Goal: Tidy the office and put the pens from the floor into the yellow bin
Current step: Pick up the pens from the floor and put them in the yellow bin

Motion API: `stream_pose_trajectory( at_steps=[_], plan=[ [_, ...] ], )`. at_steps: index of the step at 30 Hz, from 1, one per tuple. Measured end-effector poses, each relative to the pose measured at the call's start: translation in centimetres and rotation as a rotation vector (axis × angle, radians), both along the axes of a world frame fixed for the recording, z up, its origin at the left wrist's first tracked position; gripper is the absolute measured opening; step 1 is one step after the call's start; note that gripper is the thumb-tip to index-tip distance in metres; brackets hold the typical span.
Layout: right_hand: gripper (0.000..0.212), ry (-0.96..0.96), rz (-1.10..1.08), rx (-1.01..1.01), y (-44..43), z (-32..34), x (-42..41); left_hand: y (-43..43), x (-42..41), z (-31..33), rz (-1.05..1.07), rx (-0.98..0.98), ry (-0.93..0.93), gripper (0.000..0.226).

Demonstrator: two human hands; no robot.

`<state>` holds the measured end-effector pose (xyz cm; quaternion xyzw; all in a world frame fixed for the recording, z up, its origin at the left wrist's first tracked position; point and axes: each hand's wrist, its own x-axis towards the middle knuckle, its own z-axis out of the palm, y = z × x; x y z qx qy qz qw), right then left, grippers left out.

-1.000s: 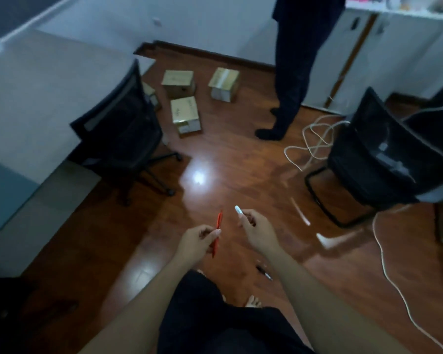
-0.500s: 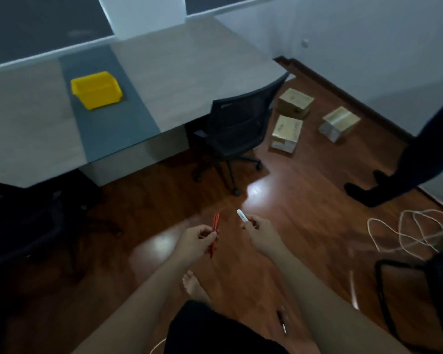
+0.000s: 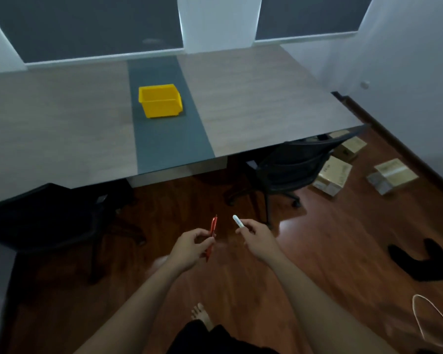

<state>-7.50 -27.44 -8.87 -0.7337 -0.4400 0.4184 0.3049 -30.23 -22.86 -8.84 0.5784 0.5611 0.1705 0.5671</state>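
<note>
My left hand (image 3: 191, 249) is shut on a red pen (image 3: 212, 227) that points up and away from me. A white pen (image 3: 237, 221) sticks out of my right hand (image 3: 257, 238), gripped between thumb and fingers. Both hands hover over the wooden floor, close together. The yellow bin (image 3: 160, 100) stands open on the dark grey strip of the long desk (image 3: 253, 98), well ahead of both hands. It looks empty from here.
Two black office chairs flank the gap before the desk, one chair (image 3: 289, 164) on the right and another chair (image 3: 49, 221) on the left. Cardboard boxes (image 3: 333, 176) lie on the floor at the right. Another person's dark-socked feet (image 3: 425, 261) and a white cable (image 3: 435, 320) are at far right.
My view has swung left, bringing the desk and yellow bin to the centre. Both hands keep the same grip on their pens. The black pen seen on the floor earlier is out of view.
</note>
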Motion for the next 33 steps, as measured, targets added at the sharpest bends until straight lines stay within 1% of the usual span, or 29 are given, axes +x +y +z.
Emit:
stream_pose_trajectory(
  at_steps=[9,15,22,28,33],
  plan=[
    [0.017,0.0,0.097,-0.017,9.9,-0.3,-5.4,8.8,-6.1,0.9,0.068,0.068,0.015,0.012],
    [0.019,0.04,0.137,-0.009,16.8,0.0,-6.9,14.6,-8.1,0.3,0.155,0.041,-0.034,0.012],
    [0.019,0.077,0.18,0.016,27.2,-0.8,-7.3,23.0,-8.6,0.5,0.247,0.026,-0.059,0.012],
    [0.014,0.098,0.222,0.006,37.2,-0.4,-6.2,30.7,-8.4,2.4,0.344,0.007,-0.075,0.014],
    [0.015,0.139,0.244,0.022,46.8,0.2,-4.4,37.7,-8.3,3.2,0.408,0.038,-0.042,0.016]
  ],
)
